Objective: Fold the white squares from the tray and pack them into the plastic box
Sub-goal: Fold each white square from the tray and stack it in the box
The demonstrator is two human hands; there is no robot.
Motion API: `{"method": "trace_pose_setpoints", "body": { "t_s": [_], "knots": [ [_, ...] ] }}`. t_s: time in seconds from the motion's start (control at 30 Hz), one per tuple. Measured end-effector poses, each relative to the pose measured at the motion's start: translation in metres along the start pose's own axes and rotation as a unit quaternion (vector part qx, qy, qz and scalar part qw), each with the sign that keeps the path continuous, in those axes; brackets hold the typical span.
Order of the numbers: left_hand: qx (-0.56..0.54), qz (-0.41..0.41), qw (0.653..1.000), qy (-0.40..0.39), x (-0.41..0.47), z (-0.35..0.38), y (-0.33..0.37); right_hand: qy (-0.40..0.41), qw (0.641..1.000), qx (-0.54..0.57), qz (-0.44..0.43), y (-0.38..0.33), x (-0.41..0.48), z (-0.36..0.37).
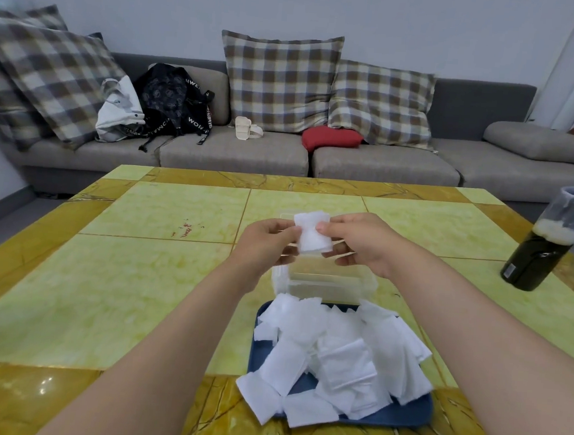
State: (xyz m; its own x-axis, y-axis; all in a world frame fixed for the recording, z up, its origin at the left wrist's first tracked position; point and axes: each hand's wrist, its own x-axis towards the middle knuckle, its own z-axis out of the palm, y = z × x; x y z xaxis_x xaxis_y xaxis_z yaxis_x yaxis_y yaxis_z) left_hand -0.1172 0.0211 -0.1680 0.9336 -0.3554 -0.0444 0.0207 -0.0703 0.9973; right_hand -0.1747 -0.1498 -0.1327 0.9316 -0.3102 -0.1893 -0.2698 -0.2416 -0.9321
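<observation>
One white square [313,231] hangs bent in the air above the clear plastic box [325,284]. My left hand [265,243] pinches its left edge and my right hand [362,242] pinches its right edge. The box stands on the table just beyond the blue tray [400,416]. A loose heap of several white squares [336,358] covers the tray, and some hang over its left and front rim. My hands hide the far part of the box.
A dark bottle with a white cap [548,238] stands at the table's right edge. The yellow-green tiled table [137,274] stretches left of the tray. Beyond it is a grey sofa [386,163] with plaid cushions and bags.
</observation>
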Motion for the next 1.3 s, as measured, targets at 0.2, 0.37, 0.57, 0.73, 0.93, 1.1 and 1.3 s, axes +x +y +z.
{"method": "trace_pose_setpoints", "body": {
  "t_s": [0.2, 0.37, 0.57, 0.73, 0.93, 1.1, 1.3],
  "knots": [
    [0.302, 0.068, 0.947, 0.083, 0.023, -0.019, -0.032, 0.067, 0.952, -0.287, -0.081, 0.022, 0.024, 0.013],
    [0.344, 0.073, 0.935, 0.036, 0.024, -0.019, -0.047, 0.022, 0.912, -0.407, -0.041, 0.019, 0.036, 0.028],
    [0.358, 0.105, 0.927, 0.029, 0.02, -0.019, -0.053, 0.045, 0.891, -0.45, 0.033, 0.015, 0.033, 0.047],
    [0.363, 0.133, 0.922, 0.036, 0.015, -0.021, -0.054, -0.016, 0.963, -0.253, 0.086, 0.015, 0.033, 0.058],
    [0.37, 0.225, 0.9, 0.043, 0.007, -0.019, -0.049, -0.02, 0.971, -0.196, 0.137, 0.019, 0.026, 0.037],
    [0.425, 0.213, 0.879, -0.04, 0.004, -0.008, -0.047, -0.065, 0.971, -0.199, 0.112, 0.025, 0.025, 0.049],
    [0.442, 0.224, 0.867, -0.043, -0.001, -0.012, -0.043, -0.046, 0.975, -0.217, 0.003, 0.023, 0.016, 0.031]
  ]
}}
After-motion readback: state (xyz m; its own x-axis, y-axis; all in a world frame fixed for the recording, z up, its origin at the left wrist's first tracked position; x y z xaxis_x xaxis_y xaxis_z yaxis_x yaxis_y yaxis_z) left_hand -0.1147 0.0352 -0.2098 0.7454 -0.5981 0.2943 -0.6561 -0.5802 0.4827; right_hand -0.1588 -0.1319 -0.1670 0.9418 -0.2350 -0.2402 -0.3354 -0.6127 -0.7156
